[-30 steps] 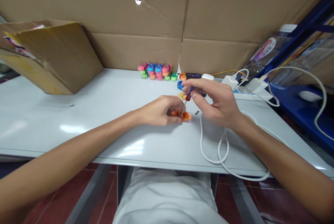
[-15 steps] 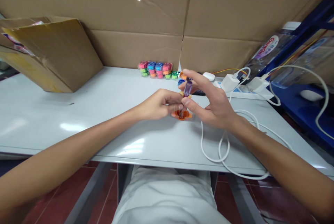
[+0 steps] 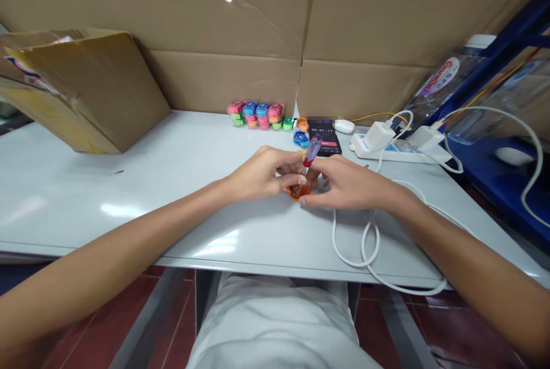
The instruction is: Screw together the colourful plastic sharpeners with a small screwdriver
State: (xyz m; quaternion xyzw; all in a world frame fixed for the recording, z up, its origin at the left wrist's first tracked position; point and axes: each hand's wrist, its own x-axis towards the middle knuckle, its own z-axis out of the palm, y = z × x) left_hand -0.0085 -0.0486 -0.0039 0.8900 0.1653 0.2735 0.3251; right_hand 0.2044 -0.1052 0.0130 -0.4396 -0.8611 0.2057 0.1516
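1. Containers first: your open brown cardboard box (image 3: 120, 94), upper left, has shiny pink-and-white plastic packaging (image 3: 32, 77) poking out, plus yellowish tape on its flaps.
2. The shallow, hollow-looking orange plastic piece (image 3: 296, 192) is on your glossy white table (image 3: 258, 237), just right of frame centre.
3. Your left hand (image 3: 271, 172) is pinching the thin metal shaft of a screwdriver with a see-through purple-and-red handle (image 3: 313, 150), tilted over that piece.
4. Your right hand (image 3: 349, 184) curves around the piece's right side; can't tell if it's gripping.
5. Chunky rounded plastic blocks (image 3: 256, 114), multicoloured, sit stacked upper middle.
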